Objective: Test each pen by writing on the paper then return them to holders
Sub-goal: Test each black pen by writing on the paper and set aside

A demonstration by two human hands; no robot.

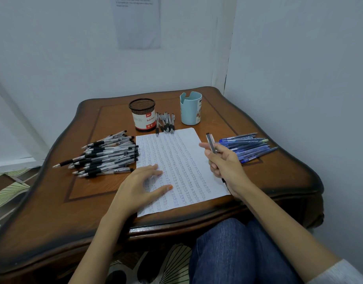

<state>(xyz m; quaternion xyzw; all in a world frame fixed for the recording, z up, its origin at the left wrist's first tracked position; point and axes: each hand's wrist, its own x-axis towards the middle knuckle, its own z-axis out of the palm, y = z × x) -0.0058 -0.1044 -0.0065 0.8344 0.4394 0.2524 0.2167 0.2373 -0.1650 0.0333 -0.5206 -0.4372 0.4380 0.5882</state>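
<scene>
Though marks fill the paper, the mesh holder and blue holder look empty; right hand grips a pen, left hand lies flat on the paper.

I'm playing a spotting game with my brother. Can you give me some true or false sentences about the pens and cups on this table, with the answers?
1. The right hand holds a pen. True.
2. The left hand holds a pen too. False: it lies flat on the paper and holds nothing.
3. The blue pens stand in the blue cup. False: they lie on the table, to the right of the paper.
4. A pile of black pens lies to the left of the paper. True.
5. The black mesh cup is lying on its side. False: it stands upright.
</scene>
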